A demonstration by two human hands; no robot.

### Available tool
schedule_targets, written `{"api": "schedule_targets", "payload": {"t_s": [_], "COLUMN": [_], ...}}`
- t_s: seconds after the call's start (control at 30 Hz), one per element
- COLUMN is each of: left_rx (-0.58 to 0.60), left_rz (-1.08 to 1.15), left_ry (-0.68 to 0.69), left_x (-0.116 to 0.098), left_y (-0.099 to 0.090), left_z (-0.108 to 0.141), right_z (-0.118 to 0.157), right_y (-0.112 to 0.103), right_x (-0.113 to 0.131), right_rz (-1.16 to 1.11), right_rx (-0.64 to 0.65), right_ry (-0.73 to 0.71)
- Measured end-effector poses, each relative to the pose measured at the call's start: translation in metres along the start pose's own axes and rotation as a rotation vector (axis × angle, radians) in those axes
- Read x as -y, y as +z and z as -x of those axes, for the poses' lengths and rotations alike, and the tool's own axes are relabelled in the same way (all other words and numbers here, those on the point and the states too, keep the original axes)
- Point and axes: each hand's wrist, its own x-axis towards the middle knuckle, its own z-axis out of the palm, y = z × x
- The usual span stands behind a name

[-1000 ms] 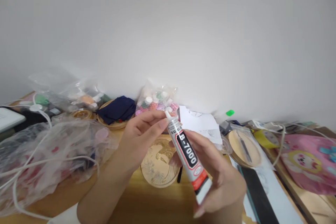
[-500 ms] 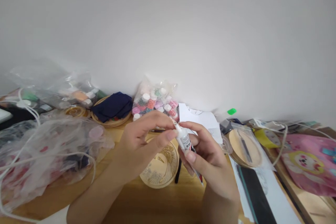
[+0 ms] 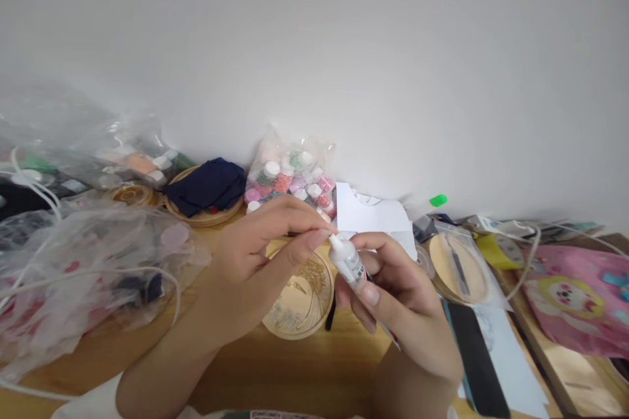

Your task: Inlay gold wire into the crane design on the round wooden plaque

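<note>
My right hand (image 3: 405, 304) is wrapped around a white glue tube (image 3: 348, 259) with black and red print, tilted with its narrow nozzle pointing up and left. The thumb and forefinger of my left hand (image 3: 268, 268) pinch at the nozzle tip; whether a small cap is between them is hidden. Below the hands, a round pale disc (image 3: 301, 304) with a gold raised design lies on the wooden table (image 3: 285, 373), partly covered by my left hand. A thin black stick (image 3: 331, 315) lies at the disc's right side.
A clear bag of small colourful jars (image 3: 292, 177) stands against the wall, white papers (image 3: 371, 213) beside it. Navy cloth (image 3: 206, 186) rests on a round hoop. Crumpled plastic bags (image 3: 98, 262) and cables fill the left; a black phone-like slab (image 3: 476, 360) and a pink pouch (image 3: 574, 301) lie right.
My right hand and the tube have shifted slightly right, so the nozzle and the left fingertips sit a little farther from the tube's body. The view has tilted slightly.
</note>
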Motion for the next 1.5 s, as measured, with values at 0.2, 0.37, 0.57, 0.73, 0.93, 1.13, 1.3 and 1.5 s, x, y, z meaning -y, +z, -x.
{"api": "schedule_targets", "payload": {"t_s": [0.2,0.37,0.57,0.73,0.93,1.13,1.3,1.5], "left_rx": [-0.027,-0.077,-0.118,-0.118,-0.117,-0.144,-0.145,-0.059], "left_rz": [-0.108,-0.286,-0.504,-0.546,-0.54,-0.543,-0.524,-0.507], "left_ry": [0.098,0.212,0.347,0.394,0.413,0.38,0.393,0.515], "left_x": [-0.001,-0.001,0.002,0.004,0.006,0.004,0.004,0.005], "left_y": [0.002,0.007,0.009,0.009,0.007,0.007,0.006,-0.002], "left_z": [0.0,0.001,0.002,0.003,0.002,0.003,0.003,-0.002], "right_z": [0.001,0.003,0.002,0.002,0.002,0.002,0.003,0.003], "right_y": [0.001,0.002,0.003,0.002,0.002,0.001,0.002,-0.005], "right_x": [0.001,0.003,0.004,0.004,0.005,0.004,0.003,0.005], "right_rz": [-0.054,-0.06,-0.083,-0.134,-0.21,-0.186,-0.178,-0.158], "right_rx": [0.04,0.043,0.036,0.046,0.048,0.051,0.055,0.075], "right_ry": [0.01,0.057,0.088,0.12,0.133,0.134,0.138,0.141]}}
